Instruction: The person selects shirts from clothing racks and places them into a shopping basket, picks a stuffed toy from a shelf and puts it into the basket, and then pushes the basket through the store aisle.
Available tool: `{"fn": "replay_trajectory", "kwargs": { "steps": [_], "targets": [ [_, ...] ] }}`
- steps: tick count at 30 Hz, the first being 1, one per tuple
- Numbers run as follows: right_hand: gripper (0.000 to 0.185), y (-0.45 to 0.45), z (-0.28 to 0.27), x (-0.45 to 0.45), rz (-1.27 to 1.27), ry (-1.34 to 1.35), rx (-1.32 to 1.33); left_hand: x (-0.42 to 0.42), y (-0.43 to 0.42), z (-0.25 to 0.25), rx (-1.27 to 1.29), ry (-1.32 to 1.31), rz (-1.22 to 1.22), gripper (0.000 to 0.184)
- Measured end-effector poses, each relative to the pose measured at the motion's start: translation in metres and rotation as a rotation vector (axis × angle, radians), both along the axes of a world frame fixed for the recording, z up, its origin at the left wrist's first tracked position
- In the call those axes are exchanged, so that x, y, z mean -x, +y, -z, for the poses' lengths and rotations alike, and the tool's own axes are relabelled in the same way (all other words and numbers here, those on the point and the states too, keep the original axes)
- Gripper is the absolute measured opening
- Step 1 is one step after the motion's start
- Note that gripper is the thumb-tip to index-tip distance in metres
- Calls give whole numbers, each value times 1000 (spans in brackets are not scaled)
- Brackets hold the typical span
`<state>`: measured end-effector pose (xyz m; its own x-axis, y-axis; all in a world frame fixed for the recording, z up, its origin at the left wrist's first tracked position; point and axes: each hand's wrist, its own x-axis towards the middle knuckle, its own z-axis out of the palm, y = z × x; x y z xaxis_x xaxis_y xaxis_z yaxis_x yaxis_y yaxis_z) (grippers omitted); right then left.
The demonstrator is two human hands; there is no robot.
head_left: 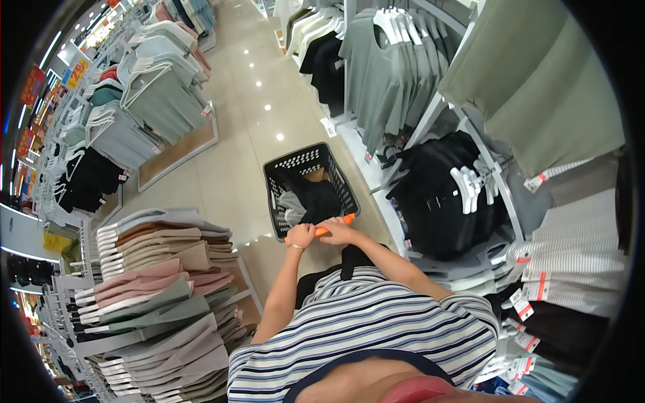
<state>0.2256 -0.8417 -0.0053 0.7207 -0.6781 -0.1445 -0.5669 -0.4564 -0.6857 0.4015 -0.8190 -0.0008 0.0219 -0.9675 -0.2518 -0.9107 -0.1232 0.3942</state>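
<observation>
In front of my body is a black shopping basket with perforated sides and an orange handle. My left hand is wrapped round the left part of that handle. On its right part, my right hand grips with curled fingers. Inside the basket lie dark clothes, a grey-white piece of fabric and something tan near the far side. The lower part of the basket is hidden, so I cannot tell what it rests on.
Folded trousers on hangers crowd the near left. Racks of tops line the far left. To the right hang green shirts, black garments and striped clothes with tags. A shiny tiled aisle runs ahead.
</observation>
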Motion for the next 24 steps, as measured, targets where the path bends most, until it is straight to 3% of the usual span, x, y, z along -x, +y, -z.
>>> {"fn": "replay_trajectory", "kwargs": {
  "steps": [7,11,13,15,16,21,24],
  "targets": [
    [42,-47,1,31,47,-264,-102,-20,-44,5,-15,-16,11,39],
    [40,-91,3,61,295,-419,-427,-30,-63,8,78,3,-8,39],
    [44,-127,-12,80,486,-527,-262,-34,-75,10,81,18,-3,38],
    [46,-182,0,109,661,-416,322,-41,-87,11,39,9,10,36],
    [47,-199,-51,116,782,-618,289,-43,-93,11,60,14,15,37],
    [50,-284,-143,161,1095,-458,886,-56,-131,5,135,10,60,37],
    [56,-316,-161,167,1196,-436,750,-64,-154,4,132,2,83,37]
  ]
}}
